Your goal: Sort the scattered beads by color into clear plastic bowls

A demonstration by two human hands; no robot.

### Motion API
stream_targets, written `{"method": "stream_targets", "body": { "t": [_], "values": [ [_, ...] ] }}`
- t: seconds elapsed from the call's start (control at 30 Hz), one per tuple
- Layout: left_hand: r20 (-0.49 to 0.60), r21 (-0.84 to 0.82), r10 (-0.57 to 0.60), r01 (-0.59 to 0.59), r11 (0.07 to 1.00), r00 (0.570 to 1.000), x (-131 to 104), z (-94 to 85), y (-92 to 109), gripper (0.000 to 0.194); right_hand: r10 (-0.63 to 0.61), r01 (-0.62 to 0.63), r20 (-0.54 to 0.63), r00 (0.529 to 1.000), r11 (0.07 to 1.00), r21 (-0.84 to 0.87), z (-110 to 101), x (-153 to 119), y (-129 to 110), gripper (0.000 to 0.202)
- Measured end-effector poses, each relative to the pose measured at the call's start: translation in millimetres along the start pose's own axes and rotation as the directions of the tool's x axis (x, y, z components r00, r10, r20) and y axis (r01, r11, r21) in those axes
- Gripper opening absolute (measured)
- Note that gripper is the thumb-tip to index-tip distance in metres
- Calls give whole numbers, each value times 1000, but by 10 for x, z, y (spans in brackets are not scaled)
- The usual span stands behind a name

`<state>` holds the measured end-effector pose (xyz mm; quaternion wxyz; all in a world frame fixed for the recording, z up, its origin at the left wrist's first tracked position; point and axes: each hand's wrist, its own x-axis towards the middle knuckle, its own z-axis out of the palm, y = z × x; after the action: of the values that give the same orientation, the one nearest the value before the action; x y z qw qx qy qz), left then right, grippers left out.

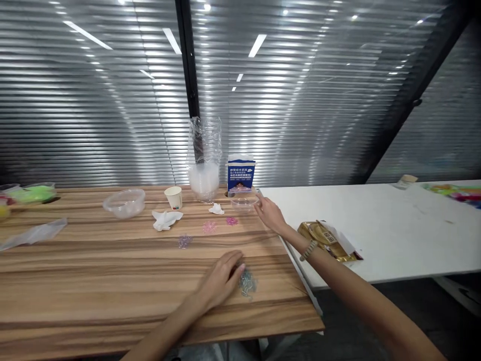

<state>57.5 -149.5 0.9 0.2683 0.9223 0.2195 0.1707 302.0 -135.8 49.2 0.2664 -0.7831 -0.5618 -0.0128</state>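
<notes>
My left hand [221, 277] rests low over the wooden table, thumb apart from its fingers and no object visible in it. Beside its fingertips lies a small pile of grey-blue clear pieces [247, 284]. With my right arm stretched forward, my right hand [271, 214] grips the right rim of a clear plastic bowl [243, 202]. Nearer the table's middle are three more small piles: dark pink pieces [232, 220], light pink pieces [209, 227] and purple pieces [184, 241]. Their exact kind is too small to tell.
Behind the bowl stands a blue box [241, 175]. A clear bag with white contents [204, 180], a paper cup [174, 197], crumpled tissues [166, 219] and another clear bowl [125, 203] are further left. A gold packet [328, 240] lies on the white table [394, 230].
</notes>
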Motion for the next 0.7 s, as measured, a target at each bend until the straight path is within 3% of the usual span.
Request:
{"method": "stream_targets", "body": {
  "t": [0.13, 0.27, 0.37, 0.43, 0.5, 0.57, 0.6, 0.63, 0.7],
  "values": [
    [136, 55, 66, -74, 996, 988, 129, 58, 65, 51, 18, -9, 117, 993, 997, -83, 53, 240, -65, 39],
    [219, -9, 149, -150, 989, 964, 114, 45, 158, 51, 38, -32, 95, 995, 997, -65, 65, 154, -167, 36],
    [238, -67, 178, -167, 984, 955, 73, 27, 189, 48, 40, -41, 19, 999, 999, 12, -85, -206, -193, 39],
    [233, -106, 182, -161, 981, 955, 68, 13, 184, 46, -69, 66, 1, 998, 969, 238, -279, -612, -169, 39],
    [219, -147, 154, -124, 981, 964, 88, -9, 168, 46, -227, 173, 80, 971, 889, 424, -525, -1088, -129, 40],
    [223, -203, 120, -74, 976, 967, 127, -37, 151, 47, -380, 164, 310, 872, 822, 546, -768, -1537, -90, 42],
    [233, -239, 113, -55, 969, 966, 151, -50, 145, 47, -457, 134, 421, 783, 786, 603, -865, -1726, -72, 45],
    [243, -276, 116, -46, 960, 963, 175, -60, 142, 47, -501, 83, 503, 705, 762, 642, -935, -1883, -53, 49],
    [254, -335, 145, -54, 941, 956, 217, -63, 151, 47, -542, 33, 590, 598, 753, 658, -977, -2103, -5, 51]
  ]
}}
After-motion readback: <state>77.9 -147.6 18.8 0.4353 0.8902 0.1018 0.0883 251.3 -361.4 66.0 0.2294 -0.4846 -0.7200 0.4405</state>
